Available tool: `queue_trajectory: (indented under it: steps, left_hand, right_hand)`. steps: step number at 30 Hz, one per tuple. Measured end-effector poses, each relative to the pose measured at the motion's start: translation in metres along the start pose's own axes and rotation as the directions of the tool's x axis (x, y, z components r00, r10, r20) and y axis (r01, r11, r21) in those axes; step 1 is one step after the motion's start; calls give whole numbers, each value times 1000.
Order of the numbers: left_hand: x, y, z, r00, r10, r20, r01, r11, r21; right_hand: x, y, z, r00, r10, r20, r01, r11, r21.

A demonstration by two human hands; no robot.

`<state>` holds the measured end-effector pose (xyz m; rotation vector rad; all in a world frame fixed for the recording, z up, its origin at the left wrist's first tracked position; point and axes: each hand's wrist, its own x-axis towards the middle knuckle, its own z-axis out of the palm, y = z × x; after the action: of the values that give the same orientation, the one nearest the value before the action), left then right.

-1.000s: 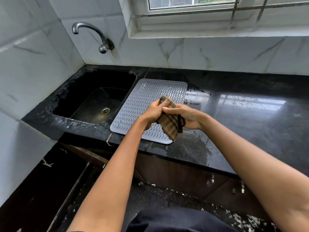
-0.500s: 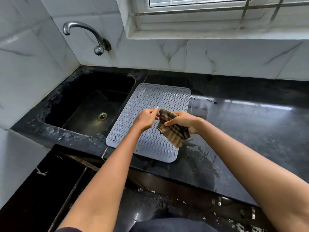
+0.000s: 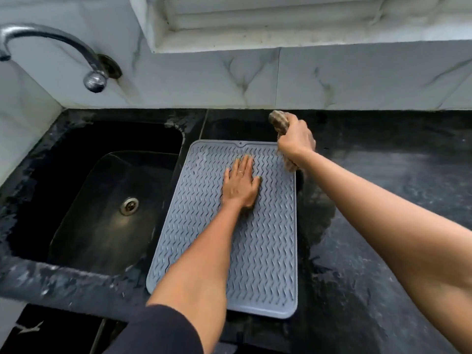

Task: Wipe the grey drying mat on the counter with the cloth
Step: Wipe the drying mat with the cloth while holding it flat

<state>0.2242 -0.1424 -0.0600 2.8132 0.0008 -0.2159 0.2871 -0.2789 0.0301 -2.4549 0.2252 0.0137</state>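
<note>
A thin ring [image 3: 241,172] on the left hand [image 3: 240,183]; dark sleeve [image 3: 163,330] above the forearm.

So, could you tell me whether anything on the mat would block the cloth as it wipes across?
Only the left hand, pressed flat on the mat near its middle. The right hand holds the cloth at the far right corner; the rest of the mat is bare.

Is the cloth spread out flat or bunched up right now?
Bunched up: the cloth sticks out of the closed right hand at the mat's far corner.
</note>
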Motion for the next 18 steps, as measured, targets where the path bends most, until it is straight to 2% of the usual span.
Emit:
queue_trajectory:
  steps: [3,5,7,9,13,15,18]
  left_hand:
    - [0,-5,17,993,12,-120,-10,1000,15]
    - [1,-5,20,988,17,-152,-11,999,45]
    - [3,-6,21,988,13,-156,0,997,80]
    - [2,-7,22,988,15,-153,2,994,111]
    - [3,-5,19,983,-16,-183,20,1000,21]
    - [3,-4,17,986,-21,-168,27,999,34]
    - [1,-3,16,989,-24,-143,29,999,36]
  right_hand:
    - [16,-7,26,958,-226,176,257,949,-183]
    - [16,-13,48,875,-377,304,457,851,-260]
    - [13,-20,73,815,-456,358,570,743,-351]
    - [9,-20,88,797,-501,336,604,664,-442]
    - [24,-9,73,744,-573,345,656,523,-545]
    - [33,1,58,766,-555,325,623,517,-587]
    - [33,21,37,777,-540,323,592,452,-668]
